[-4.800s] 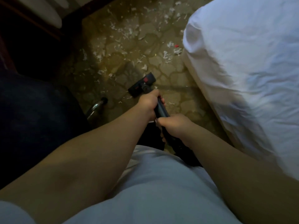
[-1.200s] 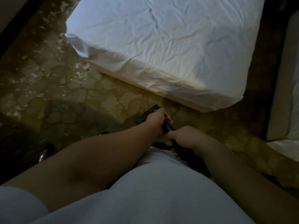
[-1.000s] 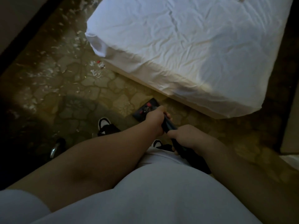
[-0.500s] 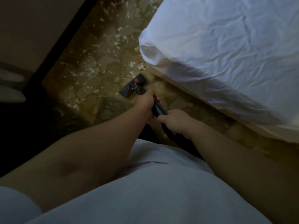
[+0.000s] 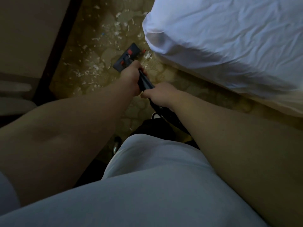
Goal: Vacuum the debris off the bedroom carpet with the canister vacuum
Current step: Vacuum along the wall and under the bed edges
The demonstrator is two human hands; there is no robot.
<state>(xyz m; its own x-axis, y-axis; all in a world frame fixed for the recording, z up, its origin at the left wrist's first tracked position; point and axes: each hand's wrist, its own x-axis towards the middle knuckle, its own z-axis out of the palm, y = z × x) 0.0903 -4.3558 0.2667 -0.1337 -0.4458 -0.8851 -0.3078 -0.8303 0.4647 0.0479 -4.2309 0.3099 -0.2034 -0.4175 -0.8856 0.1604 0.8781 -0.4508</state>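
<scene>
A black vacuum wand (image 5: 145, 81) runs down from my hands to a flat black floor head (image 5: 127, 57) with red marks, lying on the patterned brown carpet (image 5: 105, 89) by the bed corner. My left hand (image 5: 131, 77) grips the wand further down, nearer the head. My right hand (image 5: 159, 95) grips it higher up, where the dark hose (image 5: 167, 115) begins. White shreds of debris (image 5: 114, 30) lie scattered on the carpet ahead and left of the head, with a small clump (image 5: 148, 55) just right of it. The canister is not in view.
A bed with a rumpled white sheet (image 5: 229, 43) fills the upper right, its corner right beside the floor head. A beige wall with a dark baseboard (image 5: 60, 40) bounds the carpet strip on the left. My shoe (image 5: 155, 115) stands under my right wrist.
The view swung from the bed's side to its corner. The floor head moved along the bed edge into the debris patch. Both hands kept their grip on the wand.
</scene>
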